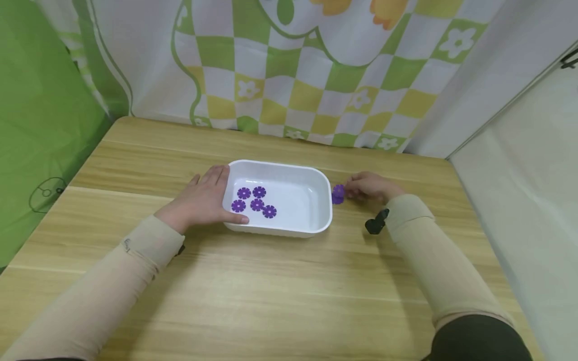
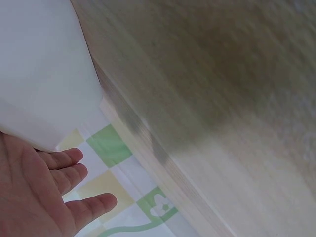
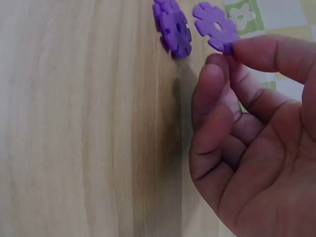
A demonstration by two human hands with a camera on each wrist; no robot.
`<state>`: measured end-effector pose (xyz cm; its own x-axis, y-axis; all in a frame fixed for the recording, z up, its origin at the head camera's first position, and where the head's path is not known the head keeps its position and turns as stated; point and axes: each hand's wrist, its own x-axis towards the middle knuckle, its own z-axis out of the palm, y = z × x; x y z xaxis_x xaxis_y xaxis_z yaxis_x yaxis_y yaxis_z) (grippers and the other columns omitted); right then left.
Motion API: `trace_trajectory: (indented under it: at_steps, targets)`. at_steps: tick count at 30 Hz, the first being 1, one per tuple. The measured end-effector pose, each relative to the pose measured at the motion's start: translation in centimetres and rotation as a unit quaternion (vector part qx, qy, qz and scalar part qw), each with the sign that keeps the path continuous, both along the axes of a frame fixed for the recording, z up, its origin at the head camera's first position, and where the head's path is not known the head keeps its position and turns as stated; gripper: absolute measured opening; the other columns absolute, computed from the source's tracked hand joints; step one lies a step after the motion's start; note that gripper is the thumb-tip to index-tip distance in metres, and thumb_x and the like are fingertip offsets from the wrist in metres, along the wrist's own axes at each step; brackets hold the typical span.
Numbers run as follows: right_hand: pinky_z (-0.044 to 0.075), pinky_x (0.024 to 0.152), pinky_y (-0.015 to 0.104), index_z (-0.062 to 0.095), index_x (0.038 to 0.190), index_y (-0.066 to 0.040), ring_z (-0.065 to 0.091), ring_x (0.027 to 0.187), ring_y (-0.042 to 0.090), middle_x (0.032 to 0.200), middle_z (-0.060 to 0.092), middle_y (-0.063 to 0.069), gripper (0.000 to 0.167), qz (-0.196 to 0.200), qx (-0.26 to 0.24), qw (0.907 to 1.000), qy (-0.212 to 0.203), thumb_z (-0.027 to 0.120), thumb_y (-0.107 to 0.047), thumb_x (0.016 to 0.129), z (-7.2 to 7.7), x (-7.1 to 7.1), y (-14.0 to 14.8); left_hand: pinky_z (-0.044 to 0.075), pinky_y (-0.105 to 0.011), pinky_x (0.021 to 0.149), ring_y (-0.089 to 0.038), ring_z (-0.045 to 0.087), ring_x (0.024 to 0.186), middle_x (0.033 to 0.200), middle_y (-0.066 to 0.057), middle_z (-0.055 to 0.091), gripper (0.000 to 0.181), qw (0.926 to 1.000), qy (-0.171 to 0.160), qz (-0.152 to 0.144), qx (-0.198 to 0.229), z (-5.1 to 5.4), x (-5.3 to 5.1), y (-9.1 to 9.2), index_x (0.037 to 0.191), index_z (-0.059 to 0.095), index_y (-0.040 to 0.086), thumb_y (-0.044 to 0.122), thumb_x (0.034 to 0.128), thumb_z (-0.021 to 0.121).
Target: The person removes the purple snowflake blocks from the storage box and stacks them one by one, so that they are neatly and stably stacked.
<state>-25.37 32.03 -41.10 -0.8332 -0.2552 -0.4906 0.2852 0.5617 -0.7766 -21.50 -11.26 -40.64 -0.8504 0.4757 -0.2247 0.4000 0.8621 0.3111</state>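
A white plastic tray (image 1: 295, 198) stands on the table with several purple notched plastic discs (image 1: 244, 193) lying flat at its left side. My left hand (image 1: 203, 200) rests against the tray's left end, its thumb over the near rim. In the left wrist view, its fingers (image 2: 69, 173) stretch out loosely below the tray's pale wall. Just right of the tray, my right hand (image 1: 370, 185) pinches a purple notched disc (image 3: 208, 24) by its edge between thumb and fingertips. Beside that disc, more purple discs (image 3: 173, 32) lie overlapping on the wood.
The wooden table (image 1: 253, 291) runs back to a green, yellow and white checked curtain (image 1: 307, 95). Green fabric (image 1: 40, 125) hangs at the left and a white wall panel (image 1: 519, 150) stands at the right. A black device (image 1: 377, 222) sits at my right wrist.
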Motion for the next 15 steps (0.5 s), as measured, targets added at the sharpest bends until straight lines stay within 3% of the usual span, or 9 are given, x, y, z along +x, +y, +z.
trace_trajectory:
  at_steps: [7, 15]
  targets:
    - [0.049, 0.067, 0.020, 0.066, 0.100, -0.001, 0.057, 0.077, 0.010, 0.084, 0.064, 0.000, 0.015, 0.014, 0.022, 0.9995, -0.019, 0.057, -0.012, 0.105, -0.09, 0.47, 0.41, 0.005, -0.066, 0.121, -0.046, 0.005, 0.155, 0.168, -0.031, 0.003, 0.145, 1.0000, 0.008, -0.001, 0.001, 0.14, 0.01, 0.03, 0.160, 0.000, -0.010, 0.087, 0.0741, 0.065]
    - [0.046, 0.064, 0.021, 0.065, 0.097, 0.000, 0.054, 0.073, 0.011, 0.081, 0.062, 0.000, 0.017, 0.038, 0.062, 0.9974, -0.005, 0.058, -0.014, 0.105, -0.36, 0.44, 0.20, 0.005, -0.065, 0.122, -0.045, 0.004, 0.155, 0.168, -0.030, 0.004, 0.143, 1.0000, 0.003, 0.003, 0.004, 0.04, 0.06, 0.05, 0.161, 0.001, -0.009, 0.085, 0.0751, 0.067]
